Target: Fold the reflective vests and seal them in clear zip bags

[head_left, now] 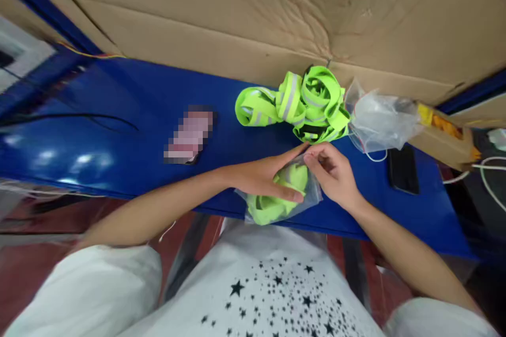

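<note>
A clear plastic bag with a coiled neon-yellow strap inside lies at the front edge of the blue table. My left hand rests over the bag with its fingers spread, thumb apart from the others. At the bag's upper right corner, my right hand pinches the reddish edge between thumb and fingertips. Just beyond both hands sits a pile of neon-yellow straps with silver stripes and black parts. Clear plastic bags lie to the right of the pile.
A phone lies on the blue table to the left. At the right are a black phone, a cardboard box and white cables. Cardboard stands along the back; a black cable lies far left.
</note>
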Action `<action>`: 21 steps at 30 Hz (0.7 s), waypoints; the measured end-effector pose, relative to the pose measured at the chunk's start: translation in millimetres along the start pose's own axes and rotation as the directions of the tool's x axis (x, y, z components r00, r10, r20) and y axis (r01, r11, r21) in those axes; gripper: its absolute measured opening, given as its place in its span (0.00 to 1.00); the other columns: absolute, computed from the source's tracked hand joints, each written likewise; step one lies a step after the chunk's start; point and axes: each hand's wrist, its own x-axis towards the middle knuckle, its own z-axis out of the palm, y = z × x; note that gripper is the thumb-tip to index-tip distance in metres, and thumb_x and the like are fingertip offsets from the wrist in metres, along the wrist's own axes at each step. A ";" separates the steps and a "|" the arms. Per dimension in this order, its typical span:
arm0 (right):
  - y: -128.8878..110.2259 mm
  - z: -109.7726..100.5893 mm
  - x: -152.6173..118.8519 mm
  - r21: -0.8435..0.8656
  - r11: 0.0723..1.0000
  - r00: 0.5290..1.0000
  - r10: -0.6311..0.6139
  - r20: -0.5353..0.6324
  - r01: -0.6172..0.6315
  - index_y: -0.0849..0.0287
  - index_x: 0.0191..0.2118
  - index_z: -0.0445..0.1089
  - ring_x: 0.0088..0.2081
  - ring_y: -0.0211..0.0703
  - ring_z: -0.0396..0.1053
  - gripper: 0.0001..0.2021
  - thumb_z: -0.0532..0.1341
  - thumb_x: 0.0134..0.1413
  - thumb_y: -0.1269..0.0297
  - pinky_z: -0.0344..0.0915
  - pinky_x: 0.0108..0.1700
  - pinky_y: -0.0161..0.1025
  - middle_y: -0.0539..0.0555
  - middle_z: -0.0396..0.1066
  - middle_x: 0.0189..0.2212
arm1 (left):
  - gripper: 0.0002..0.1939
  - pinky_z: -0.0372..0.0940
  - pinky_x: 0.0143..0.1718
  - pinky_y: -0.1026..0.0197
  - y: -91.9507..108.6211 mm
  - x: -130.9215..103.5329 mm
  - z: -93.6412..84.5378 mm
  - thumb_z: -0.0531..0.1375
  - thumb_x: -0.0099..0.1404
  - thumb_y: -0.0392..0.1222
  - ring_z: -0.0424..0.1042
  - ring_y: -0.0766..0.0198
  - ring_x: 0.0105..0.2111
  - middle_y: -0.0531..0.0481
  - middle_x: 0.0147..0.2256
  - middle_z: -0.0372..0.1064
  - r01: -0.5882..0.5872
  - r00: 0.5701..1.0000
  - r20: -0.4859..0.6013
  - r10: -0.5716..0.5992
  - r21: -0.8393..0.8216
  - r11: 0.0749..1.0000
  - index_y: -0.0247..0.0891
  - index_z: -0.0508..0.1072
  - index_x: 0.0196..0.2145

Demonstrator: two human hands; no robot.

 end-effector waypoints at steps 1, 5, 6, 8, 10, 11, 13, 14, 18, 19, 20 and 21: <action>-0.4 -2.9 -0.2 -0.026 0.999 0.997 -0.036 -0.075 0.034 0.55 0.41 0.73 0.30 0.32 0.70 0.05 0.64 0.69 0.62 0.67 0.32 0.30 0.47 0.73 0.31 | 0.61 0.58 0.71 0.47 4.2 -4.2 -4.6 0.72 0.58 0.61 0.54 0.43 0.74 0.36 0.76 0.46 0.034 0.998 0.049 -0.036 0.033 0.999 0.40 0.43 0.76; 0.9 -16.2 -2.9 -0.122 0.981 0.940 -0.179 -0.291 0.149 0.55 0.47 0.74 0.34 0.37 0.73 0.05 0.65 0.68 0.63 0.71 0.36 0.35 0.51 0.75 0.36 | 0.51 0.72 0.54 0.51 21.1 -21.3 -19.9 0.72 0.60 0.59 0.77 0.47 0.55 0.40 0.61 0.72 0.102 0.995 -0.008 -0.104 0.253 0.962 0.43 0.54 0.72; 2.2 -19.8 -3.9 -0.141 0.975 0.922 -0.211 -0.324 0.174 0.55 0.50 0.73 0.35 0.38 0.74 0.08 0.65 0.68 0.63 0.72 0.37 0.37 0.52 0.75 0.37 | 0.49 0.72 0.54 0.50 25.2 -25.5 -23.7 0.71 0.61 0.59 0.77 0.47 0.55 0.40 0.62 0.71 0.108 0.993 -0.085 -0.085 0.326 0.939 0.44 0.54 0.71; 5.4 -26.0 -5.3 -0.174 0.964 0.898 -0.250 -0.363 0.199 0.56 0.53 0.72 0.36 0.40 0.75 0.11 0.65 0.68 0.65 0.73 0.39 0.39 0.53 0.76 0.39 | 0.47 0.68 0.60 0.48 33.0 -34.0 -34.6 0.69 0.63 0.58 0.72 0.45 0.62 0.40 0.67 0.65 0.114 0.962 -0.272 0.021 0.473 0.874 0.44 0.53 0.72; 8.2 -29.0 -5.5 -0.222 0.957 0.900 -0.259 -0.350 0.189 0.56 0.52 0.73 0.37 0.41 0.76 0.10 0.65 0.67 0.66 0.74 0.40 0.40 0.53 0.76 0.39 | 0.45 0.65 0.64 0.48 40.0 -43.5 -52.8 0.67 0.66 0.57 0.68 0.45 0.66 0.40 0.71 0.60 0.214 0.860 -0.492 0.135 0.588 0.780 0.45 0.52 0.72; 8.9 -28.8 -5.4 -0.250 0.952 0.912 -0.255 -0.320 0.178 0.55 0.51 0.73 0.37 0.41 0.76 0.09 0.65 0.67 0.66 0.74 0.41 0.40 0.53 0.76 0.39 | 0.44 0.65 0.65 0.49 42.8 -48.8 -65.1 0.67 0.67 0.55 0.67 0.46 0.67 0.41 0.71 0.59 0.310 0.785 -0.596 0.171 0.616 0.724 0.45 0.52 0.72; 8.4 -24.9 -5.4 -0.304 0.938 0.942 -0.244 -0.230 0.169 0.55 0.49 0.74 0.37 0.41 0.76 0.07 0.65 0.67 0.67 0.74 0.40 0.38 0.52 0.77 0.38 | 0.43 0.65 0.63 0.47 44.6 -60.3 -95.2 0.66 0.67 0.53 0.65 0.42 0.67 0.41 0.70 0.60 0.545 0.619 -0.759 0.203 0.601 0.584 0.45 0.52 0.73; 7.3 -21.8 -5.7 -0.326 0.928 0.953 -0.247 -0.176 0.180 0.54 0.49 0.74 0.36 0.40 0.76 0.06 0.64 0.68 0.67 0.73 0.39 0.38 0.52 0.77 0.37 | 0.43 0.65 0.62 0.44 42.4 -66.3 -112.0 0.65 0.68 0.54 0.66 0.40 0.67 0.40 0.70 0.61 0.644 0.554 -0.806 0.206 0.572 0.507 0.45 0.52 0.73; 1.6 -10.6 -7.4 -0.357 0.881 0.947 -0.320 0.029 0.309 0.53 0.49 0.72 0.36 0.38 0.76 0.07 0.62 0.69 0.70 0.73 0.40 0.36 0.51 0.77 0.38 | 0.37 0.55 0.63 0.36 3.9 -86.9 -175.0 0.56 0.72 0.65 0.62 0.33 0.66 0.37 0.67 0.61 0.818 0.377 -0.885 0.273 0.457 0.349 0.45 0.58 0.72; 0.6 -9.6 -7.4 -0.364 0.864 0.935 -0.350 0.064 0.348 0.53 0.49 0.72 0.38 0.39 0.76 0.08 0.62 0.69 0.72 0.74 0.42 0.37 0.51 0.78 0.39 | 0.39 0.53 0.64 0.36 -11.5 -90.8 -186.6 0.54 0.72 0.68 0.59 0.35 0.67 0.39 0.67 0.62 0.826 0.335 -0.894 0.297 0.430 0.363 0.46 0.59 0.72; 0.0 -9.5 -7.1 -0.374 0.844 0.921 -0.378 0.091 0.384 0.53 0.49 0.72 0.39 0.39 0.77 0.08 0.62 0.68 0.73 0.74 0.44 0.38 0.51 0.78 0.40 | 0.41 0.51 0.65 0.37 -27.5 -94.1 -195.7 0.54 0.71 0.71 0.57 0.36 0.68 0.40 0.68 0.61 0.829 0.328 -0.906 0.269 0.412 0.377 0.46 0.58 0.72; -0.3 -10.3 -6.5 -0.387 0.825 0.909 -0.403 0.108 0.412 0.53 0.49 0.71 0.40 0.40 0.77 0.09 0.62 0.68 0.73 0.73 0.45 0.39 0.51 0.78 0.41 | 0.42 0.51 0.64 0.35 -43.0 -96.9 -202.4 0.52 0.71 0.71 0.56 0.33 0.67 0.35 0.68 0.59 0.847 0.283 -0.927 0.244 0.361 0.389 0.42 0.59 0.72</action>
